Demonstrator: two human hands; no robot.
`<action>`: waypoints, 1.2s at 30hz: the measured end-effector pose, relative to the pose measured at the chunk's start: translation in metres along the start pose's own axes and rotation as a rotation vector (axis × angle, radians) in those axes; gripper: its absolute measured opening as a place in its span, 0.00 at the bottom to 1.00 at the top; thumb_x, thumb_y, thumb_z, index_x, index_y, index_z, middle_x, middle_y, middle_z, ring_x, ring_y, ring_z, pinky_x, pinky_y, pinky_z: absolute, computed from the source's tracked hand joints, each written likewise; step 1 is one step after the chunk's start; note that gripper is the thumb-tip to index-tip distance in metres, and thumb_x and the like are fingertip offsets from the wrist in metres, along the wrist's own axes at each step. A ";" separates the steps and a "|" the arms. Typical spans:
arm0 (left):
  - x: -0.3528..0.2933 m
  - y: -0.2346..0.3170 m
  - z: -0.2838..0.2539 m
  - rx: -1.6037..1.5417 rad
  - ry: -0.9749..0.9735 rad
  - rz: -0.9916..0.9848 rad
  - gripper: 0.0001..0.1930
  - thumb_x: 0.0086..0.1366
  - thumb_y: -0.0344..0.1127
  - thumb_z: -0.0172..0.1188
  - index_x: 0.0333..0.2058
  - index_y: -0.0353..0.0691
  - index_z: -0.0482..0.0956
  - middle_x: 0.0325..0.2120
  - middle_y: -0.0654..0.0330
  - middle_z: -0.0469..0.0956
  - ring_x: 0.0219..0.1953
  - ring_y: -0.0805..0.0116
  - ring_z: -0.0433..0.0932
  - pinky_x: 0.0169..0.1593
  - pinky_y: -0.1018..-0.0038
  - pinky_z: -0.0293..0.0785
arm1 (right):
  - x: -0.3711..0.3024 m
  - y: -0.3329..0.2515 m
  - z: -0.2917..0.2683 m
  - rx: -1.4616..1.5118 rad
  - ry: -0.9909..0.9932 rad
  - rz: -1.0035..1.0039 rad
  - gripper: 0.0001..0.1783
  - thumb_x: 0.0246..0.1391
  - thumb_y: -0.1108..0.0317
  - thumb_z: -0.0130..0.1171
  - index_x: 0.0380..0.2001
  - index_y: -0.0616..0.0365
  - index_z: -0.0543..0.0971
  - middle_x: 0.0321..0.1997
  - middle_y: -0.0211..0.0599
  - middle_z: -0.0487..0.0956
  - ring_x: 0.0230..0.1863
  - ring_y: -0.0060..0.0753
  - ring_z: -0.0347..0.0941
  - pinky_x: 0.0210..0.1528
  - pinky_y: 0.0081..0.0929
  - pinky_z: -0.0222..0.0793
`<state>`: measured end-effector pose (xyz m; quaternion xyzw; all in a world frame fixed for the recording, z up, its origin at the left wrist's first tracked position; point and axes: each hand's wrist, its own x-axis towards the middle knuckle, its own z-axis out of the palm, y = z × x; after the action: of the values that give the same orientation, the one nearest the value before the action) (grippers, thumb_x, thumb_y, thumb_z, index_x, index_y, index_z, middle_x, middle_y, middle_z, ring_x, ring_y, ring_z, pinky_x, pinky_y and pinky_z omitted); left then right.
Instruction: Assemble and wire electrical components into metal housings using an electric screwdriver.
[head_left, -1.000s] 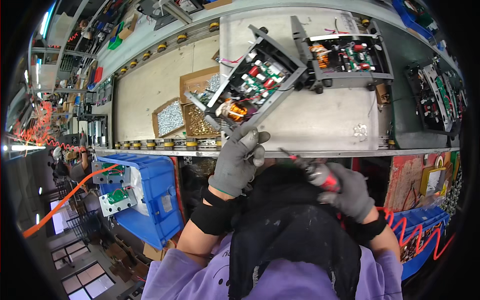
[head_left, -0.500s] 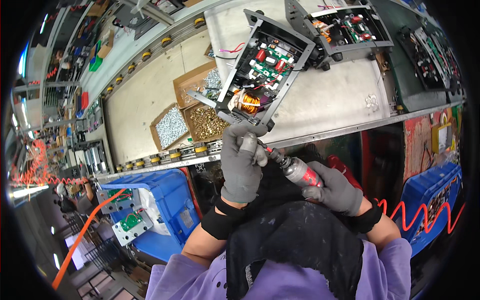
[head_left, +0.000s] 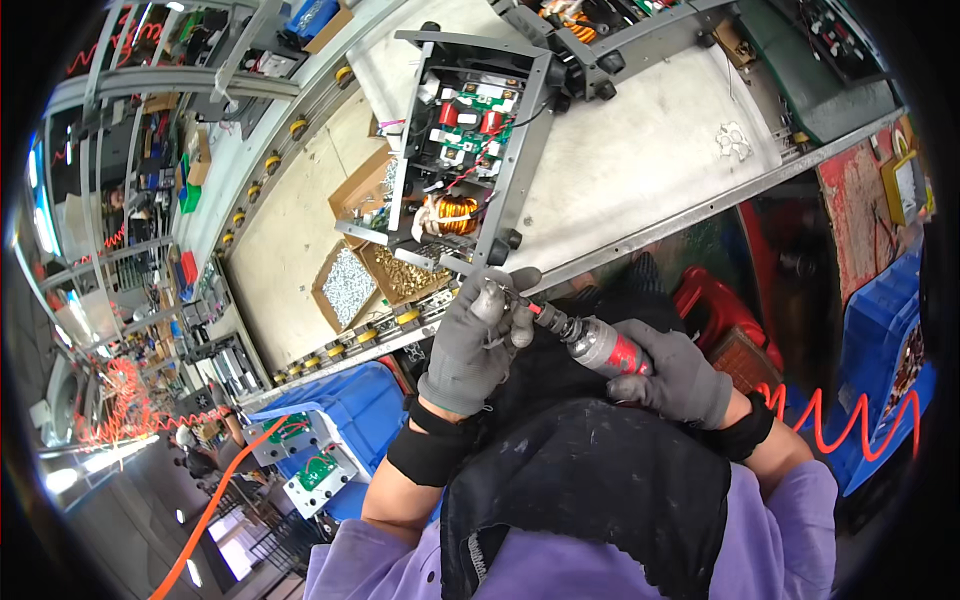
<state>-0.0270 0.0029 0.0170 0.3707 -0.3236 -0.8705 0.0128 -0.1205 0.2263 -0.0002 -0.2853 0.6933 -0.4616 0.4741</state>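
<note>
My right hand, in a grey glove, is wrapped round a red and silver power screwdriver that points left and slightly up. At its bit, my gloved left hand has its fingers curled and pinched together. Whatever small piece they may hold is hidden. Just beyond the left fingertips stands an open grey metal chassis, set at an angle on the bench. Inside it are a green circuit board with red and white parts and an orange copper coil.
Cardboard trays of silver screws and brass-coloured screws lie left of the chassis. A second chassis stands behind. Blue bins flank me below the bench edge. A red coiled hose hangs at right.
The view has shifted, so the bench and chassis appear farther left and higher. Both hands keep nearly the same pose, with the screwdriver bit still at the left fingers.
</note>
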 end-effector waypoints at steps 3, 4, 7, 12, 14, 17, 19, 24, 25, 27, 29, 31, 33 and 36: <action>0.001 0.008 0.003 0.158 -0.062 -0.047 0.22 0.64 0.52 0.55 0.40 0.35 0.73 0.30 0.61 0.76 0.27 0.78 0.70 0.31 0.82 0.66 | 0.001 0.009 -0.007 0.070 0.031 -0.002 0.32 0.45 0.45 0.65 0.47 0.54 0.71 0.29 0.46 0.79 0.32 0.49 0.78 0.34 0.35 0.71; 0.002 0.013 0.004 0.273 0.003 -0.036 0.24 0.65 0.54 0.53 0.40 0.34 0.73 0.28 0.62 0.74 0.26 0.77 0.69 0.31 0.82 0.66 | 0.003 0.014 -0.010 0.084 0.037 -0.002 0.32 0.45 0.45 0.65 0.47 0.54 0.71 0.29 0.46 0.79 0.32 0.49 0.78 0.34 0.35 0.71; 0.018 0.044 0.001 0.834 0.172 0.065 0.21 0.68 0.50 0.48 0.39 0.34 0.76 0.22 0.65 0.71 0.25 0.76 0.69 0.30 0.79 0.65 | 0.014 0.031 -0.023 0.027 0.134 -0.045 0.30 0.45 0.48 0.66 0.46 0.54 0.71 0.28 0.48 0.79 0.32 0.52 0.77 0.34 0.38 0.71; 0.083 0.070 0.008 1.989 0.150 0.839 0.14 0.51 0.29 0.60 0.39 0.46 0.79 0.29 0.58 0.73 0.30 0.59 0.75 0.33 0.68 0.70 | 0.042 0.059 -0.045 0.046 0.140 0.005 0.26 0.50 0.49 0.60 0.45 0.56 0.72 0.30 0.51 0.78 0.34 0.54 0.76 0.37 0.40 0.70; 0.098 0.073 0.013 2.243 0.055 0.853 0.15 0.50 0.28 0.60 0.39 0.46 0.79 0.29 0.58 0.72 0.31 0.59 0.74 0.34 0.67 0.71 | 0.050 0.063 -0.052 0.056 0.125 0.013 0.28 0.49 0.46 0.60 0.46 0.56 0.71 0.31 0.51 0.78 0.36 0.55 0.76 0.38 0.41 0.70; 0.109 0.074 0.018 2.543 -0.085 0.878 0.18 0.46 0.28 0.61 0.39 0.48 0.78 0.27 0.60 0.70 0.34 0.59 0.73 0.34 0.64 0.71 | 0.059 0.063 -0.059 -0.051 0.039 0.082 0.34 0.44 0.44 0.63 0.47 0.56 0.70 0.34 0.52 0.78 0.38 0.54 0.76 0.41 0.41 0.69; 0.112 0.073 0.017 2.617 -0.151 0.972 0.17 0.44 0.28 0.62 0.37 0.49 0.78 0.26 0.61 0.70 0.33 0.60 0.73 0.32 0.65 0.70 | 0.064 0.060 -0.061 -0.119 -0.091 0.272 0.38 0.39 0.42 0.66 0.48 0.57 0.69 0.38 0.52 0.77 0.41 0.54 0.75 0.44 0.41 0.68; 0.123 0.077 0.009 2.530 -0.300 1.092 0.13 0.41 0.27 0.59 0.30 0.47 0.76 0.24 0.64 0.68 0.29 0.61 0.71 0.31 0.66 0.67 | 0.073 0.054 -0.057 -0.170 -0.036 0.263 0.36 0.38 0.45 0.67 0.46 0.57 0.71 0.41 0.50 0.76 0.42 0.52 0.75 0.45 0.39 0.68; 0.125 0.078 0.007 2.486 -0.321 1.114 0.14 0.40 0.27 0.59 0.30 0.47 0.76 0.23 0.63 0.68 0.29 0.60 0.70 0.31 0.66 0.67 | 0.074 0.054 -0.057 -0.176 -0.035 0.269 0.35 0.38 0.45 0.66 0.45 0.57 0.71 0.41 0.50 0.76 0.43 0.52 0.74 0.46 0.39 0.68; 0.127 0.079 0.004 2.441 -0.345 1.134 0.15 0.39 0.26 0.58 0.30 0.46 0.76 0.23 0.63 0.67 0.28 0.60 0.70 0.31 0.65 0.67 | 0.074 0.055 -0.056 -0.176 -0.025 0.268 0.35 0.38 0.45 0.66 0.44 0.57 0.71 0.40 0.50 0.76 0.42 0.52 0.74 0.46 0.39 0.68; 0.127 0.079 0.003 2.400 -0.336 1.069 0.16 0.40 0.22 0.59 0.32 0.45 0.78 0.23 0.60 0.68 0.31 0.55 0.70 0.32 0.64 0.68 | 0.074 0.055 -0.057 -0.195 -0.023 0.287 0.34 0.38 0.45 0.66 0.43 0.57 0.71 0.39 0.49 0.76 0.42 0.51 0.74 0.45 0.39 0.68; 0.128 0.079 0.003 2.376 -0.338 1.096 0.17 0.38 0.23 0.59 0.31 0.45 0.77 0.23 0.61 0.68 0.30 0.57 0.70 0.31 0.64 0.68 | 0.075 0.055 -0.057 -0.166 -0.017 0.266 0.32 0.39 0.46 0.65 0.43 0.57 0.71 0.36 0.48 0.77 0.41 0.51 0.75 0.44 0.40 0.69; 0.129 0.078 0.003 2.352 -0.335 1.124 0.17 0.37 0.24 0.59 0.31 0.46 0.77 0.23 0.62 0.67 0.28 0.58 0.69 0.31 0.64 0.67 | 0.076 0.054 -0.058 -0.179 -0.006 0.274 0.32 0.40 0.46 0.65 0.43 0.56 0.71 0.34 0.48 0.78 0.40 0.52 0.75 0.44 0.40 0.69; 0.130 0.077 0.004 2.340 -0.337 1.125 0.18 0.36 0.23 0.58 0.32 0.46 0.77 0.23 0.62 0.67 0.28 0.57 0.69 0.31 0.64 0.67 | 0.076 0.053 -0.059 -0.194 0.018 0.246 0.31 0.41 0.47 0.64 0.43 0.56 0.70 0.32 0.48 0.78 0.38 0.53 0.76 0.42 0.41 0.69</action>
<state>-0.1407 -0.0901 -0.0195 -0.1354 -0.9907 0.0134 0.0044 -0.2023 0.2066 -0.0715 -0.2387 0.7685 -0.3336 0.4911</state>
